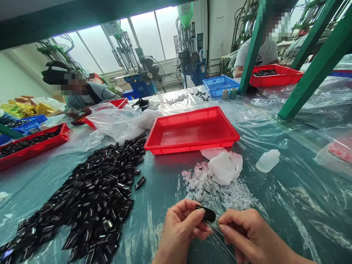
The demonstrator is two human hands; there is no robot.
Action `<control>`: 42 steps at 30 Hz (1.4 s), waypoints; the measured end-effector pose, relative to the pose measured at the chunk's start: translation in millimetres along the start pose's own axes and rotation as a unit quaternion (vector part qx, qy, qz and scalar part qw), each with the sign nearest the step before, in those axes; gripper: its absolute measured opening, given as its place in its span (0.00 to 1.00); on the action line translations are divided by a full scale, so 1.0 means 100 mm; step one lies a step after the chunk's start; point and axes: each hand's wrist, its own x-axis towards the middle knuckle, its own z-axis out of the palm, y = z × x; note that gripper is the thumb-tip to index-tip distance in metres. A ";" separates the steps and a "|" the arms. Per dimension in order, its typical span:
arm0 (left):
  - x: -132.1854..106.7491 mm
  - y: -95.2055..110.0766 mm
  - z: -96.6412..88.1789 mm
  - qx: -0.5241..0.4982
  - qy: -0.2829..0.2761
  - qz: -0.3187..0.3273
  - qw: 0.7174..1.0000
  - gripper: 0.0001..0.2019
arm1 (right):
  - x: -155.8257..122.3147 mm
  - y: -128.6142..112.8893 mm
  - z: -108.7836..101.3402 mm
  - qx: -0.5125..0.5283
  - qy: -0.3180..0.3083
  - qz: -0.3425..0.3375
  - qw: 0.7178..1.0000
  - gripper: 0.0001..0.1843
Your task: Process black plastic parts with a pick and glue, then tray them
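My left hand (184,224) pinches a small glossy black plastic part (209,215) between thumb and fingers. Close beside it, my right hand (244,231) is closed with thumb and forefinger pressed together; whatever sits in that pinch is too small to make out. A thin metal rod (220,237) slants below both hands, and its grip is hidden. Just beyond the hands lie small translucent white pieces (236,194) and larger whitish clips (199,179), with a crumpled white bag (226,168) over them. A big heap of similar black parts (101,190) spreads on the left.
A red tray (192,146) stands beyond the pieces, and a small translucent bottle (268,160) lies to the right. Clear plastic covers the green table (277,220). Green posts (316,62) rise at right. Co-workers sit at far left (88,91) and far right (271,51).
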 end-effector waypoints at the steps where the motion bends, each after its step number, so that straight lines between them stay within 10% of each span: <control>1: 0.00 -0.01 0.00 -0.002 0.000 0.001 1.000 0.13 | 0.00 0.00 0.01 0.000 0.004 0.007 1.000 0.15; 42: 0.02 -0.03 -0.02 0.018 -0.016 0.003 1.000 0.13 | 0.02 0.07 0.02 -0.034 0.034 -0.108 0.993 0.17</control>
